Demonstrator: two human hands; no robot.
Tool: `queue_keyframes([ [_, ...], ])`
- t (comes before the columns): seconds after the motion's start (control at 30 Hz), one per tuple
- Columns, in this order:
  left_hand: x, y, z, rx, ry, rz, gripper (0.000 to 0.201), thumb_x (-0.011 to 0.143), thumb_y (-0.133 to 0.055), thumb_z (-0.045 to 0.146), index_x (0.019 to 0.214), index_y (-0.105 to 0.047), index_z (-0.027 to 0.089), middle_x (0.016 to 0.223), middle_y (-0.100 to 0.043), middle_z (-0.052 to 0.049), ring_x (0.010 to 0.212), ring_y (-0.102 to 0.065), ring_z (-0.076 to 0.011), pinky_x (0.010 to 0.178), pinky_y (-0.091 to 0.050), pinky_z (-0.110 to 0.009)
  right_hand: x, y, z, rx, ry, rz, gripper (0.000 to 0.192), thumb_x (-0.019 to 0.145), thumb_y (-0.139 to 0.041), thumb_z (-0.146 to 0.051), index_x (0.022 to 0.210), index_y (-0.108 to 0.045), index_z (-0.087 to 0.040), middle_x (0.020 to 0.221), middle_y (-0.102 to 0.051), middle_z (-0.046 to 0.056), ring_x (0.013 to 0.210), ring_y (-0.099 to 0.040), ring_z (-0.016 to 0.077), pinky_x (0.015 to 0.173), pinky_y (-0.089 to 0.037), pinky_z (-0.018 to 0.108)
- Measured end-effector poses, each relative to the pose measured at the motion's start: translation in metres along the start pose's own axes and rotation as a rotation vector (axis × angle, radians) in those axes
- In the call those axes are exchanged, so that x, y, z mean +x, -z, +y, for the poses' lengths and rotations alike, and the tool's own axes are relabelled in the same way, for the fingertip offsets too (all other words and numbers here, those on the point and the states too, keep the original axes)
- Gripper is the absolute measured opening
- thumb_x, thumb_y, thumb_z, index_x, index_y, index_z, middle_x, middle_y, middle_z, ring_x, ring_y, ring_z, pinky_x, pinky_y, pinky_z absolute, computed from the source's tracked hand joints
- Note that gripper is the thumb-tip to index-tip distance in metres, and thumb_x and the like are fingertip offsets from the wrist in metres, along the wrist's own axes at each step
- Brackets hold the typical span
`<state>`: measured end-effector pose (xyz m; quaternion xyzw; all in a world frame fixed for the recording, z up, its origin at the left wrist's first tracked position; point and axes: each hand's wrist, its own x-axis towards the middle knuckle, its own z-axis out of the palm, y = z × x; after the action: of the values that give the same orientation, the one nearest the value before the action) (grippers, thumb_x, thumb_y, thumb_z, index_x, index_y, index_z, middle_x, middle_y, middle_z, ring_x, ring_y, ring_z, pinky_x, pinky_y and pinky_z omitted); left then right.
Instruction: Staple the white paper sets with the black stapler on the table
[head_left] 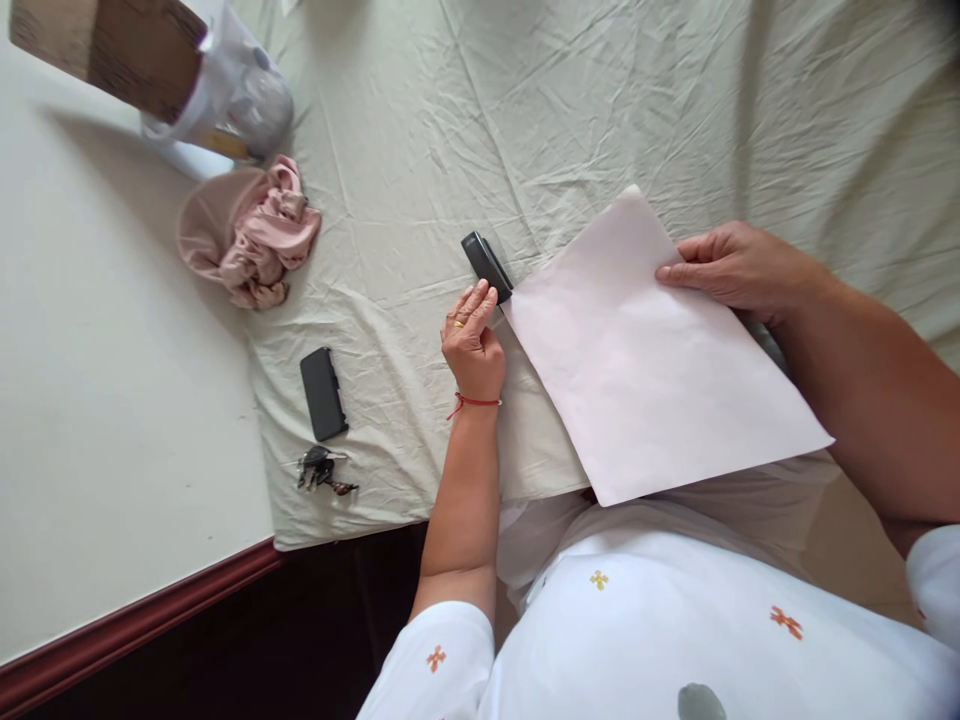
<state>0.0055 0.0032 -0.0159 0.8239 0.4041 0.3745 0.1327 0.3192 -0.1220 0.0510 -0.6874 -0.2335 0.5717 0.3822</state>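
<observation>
A pale pink sheet of paper (645,350) lies slanted on the bed in front of me. My right hand (731,268) pinches its far right edge between thumb and fingers. A black stapler (487,265) rests at the paper's left corner. My left hand (472,340), with a gold ring and a red thread at the wrist, has its fingers curled and its fingertips on the near end of the stapler.
A wrinkled pale green sheet (570,120) covers the bed. On it at the left lie a black phone (323,392), a bunch of keys (321,470) and a crumpled pink cloth (251,240). A plastic bag (232,90) sits beyond, by the wall.
</observation>
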Motion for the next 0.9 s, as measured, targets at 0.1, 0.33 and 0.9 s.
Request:
queue_keyframes([
  [0.1,-0.001,0.0,0.003,0.036,0.046,-0.042,0.065,0.077,-0.044,0.0,0.125,-0.079,0.027,0.139,-0.074,-0.003,0.134,-0.068,-0.0185,0.119,-0.046,-0.039,-0.001,-0.001,-0.001,0.0,-0.007,0.008,0.013,0.093,-0.072,-0.015,0.088,-0.083,-0.015,0.076,-0.079,0.009,0.052,-0.069,0.0161,0.045,-0.056,0.024],
  [0.33,-0.004,-0.003,0.008,0.047,0.111,-0.057,0.073,0.073,-0.044,-0.004,0.127,-0.078,0.031,0.142,-0.072,0.0,0.138,-0.065,-0.0176,0.122,-0.043,-0.04,-0.004,-0.001,-0.005,-0.022,-0.01,0.002,0.013,0.093,-0.071,-0.017,0.092,-0.084,-0.015,0.078,-0.08,0.009,0.052,-0.07,0.0164,0.041,-0.052,0.021],
  [0.9,-0.005,-0.004,0.001,-0.51,0.309,0.089,0.035,0.094,-0.062,0.032,0.126,-0.075,0.025,0.139,-0.074,-0.009,0.102,-0.078,-0.0176,0.089,-0.062,-0.029,-0.004,0.008,0.006,0.046,0.004,-0.245,0.018,0.084,-0.083,-0.033,0.097,-0.084,-0.02,0.086,-0.082,0.007,0.062,-0.074,0.0189,0.052,-0.062,0.027],
])
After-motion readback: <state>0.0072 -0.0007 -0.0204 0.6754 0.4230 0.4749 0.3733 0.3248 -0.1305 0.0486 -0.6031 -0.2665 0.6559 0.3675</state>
